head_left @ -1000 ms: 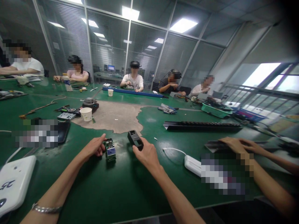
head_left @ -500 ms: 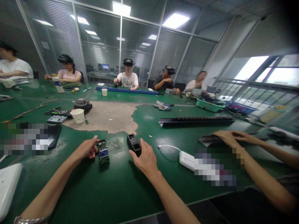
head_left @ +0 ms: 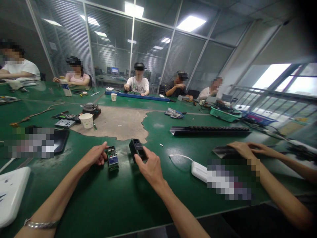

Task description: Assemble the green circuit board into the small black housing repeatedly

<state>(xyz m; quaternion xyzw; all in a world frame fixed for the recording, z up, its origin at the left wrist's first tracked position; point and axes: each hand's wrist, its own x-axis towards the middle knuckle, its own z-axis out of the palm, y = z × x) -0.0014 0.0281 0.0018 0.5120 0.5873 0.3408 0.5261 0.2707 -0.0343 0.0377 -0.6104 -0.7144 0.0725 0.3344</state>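
Observation:
My left hand rests on the green table with its fingers curled against the left side of a small circuit board that has a blue screen. My right hand is closed on a black plastic housing, lifted and tilted just right of the board. Both forearms reach in from the bottom edge.
A white paper cup and small parts lie at the left. A white power strip with its cord is to the right. A co-worker's hands rest on a dark rail at right. A white device sits at bottom left. Several people sit opposite.
My right hand, which was open beside the black housing half a second ago, has closed on it and tilted it up. My left hand stays at the board.

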